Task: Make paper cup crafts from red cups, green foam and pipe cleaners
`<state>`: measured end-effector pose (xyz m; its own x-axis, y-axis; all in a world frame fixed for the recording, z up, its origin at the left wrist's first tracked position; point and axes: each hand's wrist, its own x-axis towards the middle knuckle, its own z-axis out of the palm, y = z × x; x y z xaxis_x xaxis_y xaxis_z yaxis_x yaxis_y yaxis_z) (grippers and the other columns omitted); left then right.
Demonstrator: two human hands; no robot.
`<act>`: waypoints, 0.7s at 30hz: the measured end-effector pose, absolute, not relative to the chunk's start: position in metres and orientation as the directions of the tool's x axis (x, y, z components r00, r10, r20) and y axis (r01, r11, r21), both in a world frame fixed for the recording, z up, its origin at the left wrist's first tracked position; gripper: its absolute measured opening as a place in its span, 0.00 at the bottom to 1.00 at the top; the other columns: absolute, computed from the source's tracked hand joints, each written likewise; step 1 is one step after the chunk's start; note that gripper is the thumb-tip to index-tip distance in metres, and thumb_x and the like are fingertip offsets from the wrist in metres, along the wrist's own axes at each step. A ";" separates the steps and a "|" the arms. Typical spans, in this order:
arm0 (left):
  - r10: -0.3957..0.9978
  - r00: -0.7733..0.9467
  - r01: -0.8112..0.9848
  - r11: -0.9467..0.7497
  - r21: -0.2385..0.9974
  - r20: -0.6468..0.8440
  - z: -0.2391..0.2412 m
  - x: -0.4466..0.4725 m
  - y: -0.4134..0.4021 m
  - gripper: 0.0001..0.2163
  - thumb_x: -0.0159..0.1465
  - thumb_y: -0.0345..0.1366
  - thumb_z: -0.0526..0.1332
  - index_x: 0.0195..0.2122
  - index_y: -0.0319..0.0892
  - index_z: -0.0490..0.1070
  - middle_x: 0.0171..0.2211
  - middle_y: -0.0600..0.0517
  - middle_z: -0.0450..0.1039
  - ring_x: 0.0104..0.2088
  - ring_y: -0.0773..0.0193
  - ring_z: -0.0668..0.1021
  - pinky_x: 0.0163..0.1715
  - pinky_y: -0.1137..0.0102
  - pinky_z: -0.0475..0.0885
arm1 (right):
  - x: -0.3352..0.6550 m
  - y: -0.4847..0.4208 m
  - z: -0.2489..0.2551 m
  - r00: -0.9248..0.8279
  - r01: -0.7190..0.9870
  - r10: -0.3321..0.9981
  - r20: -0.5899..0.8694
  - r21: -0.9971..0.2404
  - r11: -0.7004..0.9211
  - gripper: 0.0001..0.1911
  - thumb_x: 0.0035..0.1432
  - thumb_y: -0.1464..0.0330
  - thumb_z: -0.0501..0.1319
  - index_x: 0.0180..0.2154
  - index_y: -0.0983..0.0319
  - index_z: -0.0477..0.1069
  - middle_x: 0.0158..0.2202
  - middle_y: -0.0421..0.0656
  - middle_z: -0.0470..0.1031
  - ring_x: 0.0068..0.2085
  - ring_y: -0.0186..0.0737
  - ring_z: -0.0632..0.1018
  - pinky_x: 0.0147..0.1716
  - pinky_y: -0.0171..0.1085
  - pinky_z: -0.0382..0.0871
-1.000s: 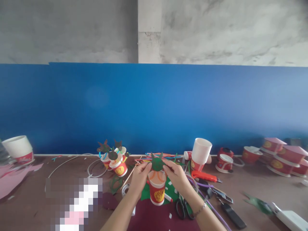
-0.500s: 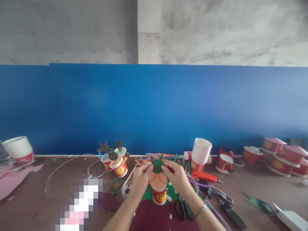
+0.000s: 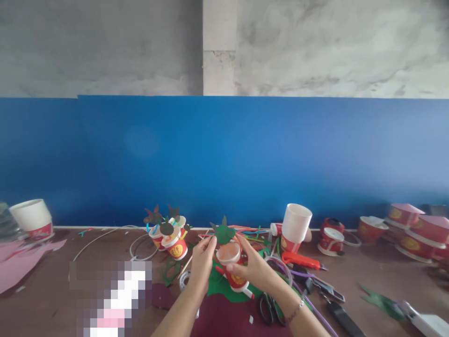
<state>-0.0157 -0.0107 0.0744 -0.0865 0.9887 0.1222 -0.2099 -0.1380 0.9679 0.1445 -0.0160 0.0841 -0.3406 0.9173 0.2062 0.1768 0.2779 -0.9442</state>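
Observation:
In the head view a red-and-white paper cup (image 3: 238,280) with a gold print tilts in front of me. My right hand (image 3: 257,267) is closed around its right side, thumb near the rim and fingers behind. Above the cup's mouth stands a green pointed paper cutout (image 3: 223,233), with orange strips below it at the cup's opening. My left hand (image 3: 200,263) is at the cup's left, thumb and fingers drawn together close to the cutout's left edge; whether they pinch anything is hidden. A white marker with a red end (image 3: 246,291) lies by the cup's base.
Decorated cups (image 3: 175,246) stand left; a tape roll (image 3: 184,281) lies nearer. Stacked white cups (image 3: 296,223), an orange cutter (image 3: 300,260), black-handled scissors (image 3: 267,310) and a key set (image 3: 345,318) are right. Green paper (image 3: 219,289) lies beneath, over dark red paper (image 3: 224,316).
My right hand has left the green cutout's edge and moved down onto the cup. The cup has tilted, and the cutout stands clear of my right fingertips. My left hand has shifted slightly left.

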 end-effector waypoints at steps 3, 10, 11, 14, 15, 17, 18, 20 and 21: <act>0.988 -0.055 -0.199 -0.155 0.968 0.147 0.076 -0.016 -0.010 0.17 0.56 0.46 0.62 0.39 0.38 0.77 0.34 0.48 0.79 0.36 0.56 0.77 0.40 0.67 0.69 | 0.142 -0.018 0.079 -0.299 0.216 0.947 0.120 -0.958 0.189 0.48 0.42 0.67 0.70 0.62 0.61 0.50 0.52 0.48 0.71 0.51 0.47 0.73 0.52 0.43 0.65; 0.992 -0.107 -0.297 -0.095 0.950 0.066 0.078 -0.016 -0.007 0.32 0.49 0.39 0.68 0.56 0.41 0.65 0.45 0.45 0.76 0.47 0.52 0.76 0.45 0.66 0.68 | 0.141 -0.015 0.075 -0.218 0.211 0.971 0.097 -0.967 0.144 0.47 0.40 0.64 0.71 0.60 0.63 0.54 0.49 0.49 0.73 0.47 0.48 0.75 0.49 0.45 0.67; 0.992 -0.101 -0.312 -0.098 0.945 0.070 0.078 -0.016 -0.006 0.31 0.48 0.39 0.68 0.55 0.40 0.65 0.45 0.44 0.76 0.46 0.52 0.76 0.45 0.65 0.69 | 0.141 -0.014 0.075 -0.212 0.202 0.972 0.099 -0.969 0.143 0.47 0.39 0.64 0.71 0.60 0.62 0.54 0.49 0.48 0.73 0.48 0.48 0.75 0.49 0.45 0.67; 0.991 -0.088 -0.335 -0.123 0.934 0.099 0.078 -0.016 -0.006 0.23 0.50 0.41 0.68 0.46 0.39 0.71 0.42 0.44 0.77 0.43 0.54 0.77 0.43 0.66 0.70 | 0.142 -0.014 0.074 -0.207 0.191 0.974 0.096 -0.972 0.137 0.47 0.39 0.64 0.71 0.60 0.62 0.55 0.48 0.48 0.74 0.47 0.49 0.75 0.48 0.45 0.68; 0.990 -0.088 -0.335 -0.131 0.933 0.107 0.077 -0.016 -0.006 0.20 0.51 0.43 0.67 0.42 0.38 0.72 0.39 0.45 0.77 0.41 0.55 0.78 0.41 0.67 0.70 | 0.142 -0.014 0.074 -0.211 0.196 0.973 0.091 -0.972 0.133 0.48 0.39 0.64 0.71 0.60 0.63 0.54 0.48 0.48 0.74 0.47 0.49 0.75 0.48 0.45 0.68; 0.990 -0.088 -0.325 -0.137 0.936 0.114 0.075 -0.016 -0.006 0.15 0.53 0.45 0.65 0.35 0.38 0.73 0.32 0.48 0.77 0.35 0.59 0.77 0.36 0.69 0.69 | 0.143 -0.015 0.074 -0.223 0.213 0.971 0.080 -0.968 0.128 0.48 0.39 0.64 0.71 0.60 0.63 0.53 0.49 0.49 0.73 0.47 0.49 0.75 0.49 0.45 0.67; 0.989 -0.093 -0.319 -0.139 0.937 0.115 0.074 -0.016 -0.005 0.14 0.54 0.45 0.65 0.32 0.38 0.73 0.29 0.50 0.76 0.32 0.62 0.76 0.33 0.71 0.69 | 0.143 -0.015 0.074 -0.234 0.221 0.969 0.079 -0.966 0.132 0.49 0.39 0.64 0.71 0.61 0.63 0.53 0.50 0.49 0.73 0.48 0.49 0.74 0.49 0.45 0.67; 0.987 -0.113 -0.309 -0.148 0.940 0.118 0.073 -0.018 -0.005 0.14 0.54 0.46 0.64 0.29 0.38 0.73 0.24 0.53 0.74 0.27 0.65 0.74 0.29 0.73 0.67 | 0.144 -0.016 0.077 -0.276 0.200 0.955 0.112 -0.965 0.171 0.46 0.40 0.63 0.71 0.59 0.62 0.56 0.50 0.49 0.73 0.49 0.50 0.74 0.49 0.45 0.67; 0.985 -0.128 -0.303 -0.153 0.941 0.119 0.074 -0.018 -0.004 0.14 0.54 0.46 0.64 0.28 0.38 0.73 0.24 0.53 0.73 0.26 0.66 0.73 0.29 0.73 0.66 | 0.144 -0.016 0.079 -0.307 0.180 0.941 0.142 -0.962 0.204 0.42 0.42 0.61 0.70 0.57 0.62 0.59 0.49 0.49 0.73 0.49 0.50 0.74 0.49 0.44 0.68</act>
<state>-0.0184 -0.0043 0.0735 -0.1277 0.9847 0.1186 -0.3025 -0.1526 0.9409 0.1438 -0.0158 0.0785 -0.3068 0.9411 0.1422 0.1797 0.2040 -0.9623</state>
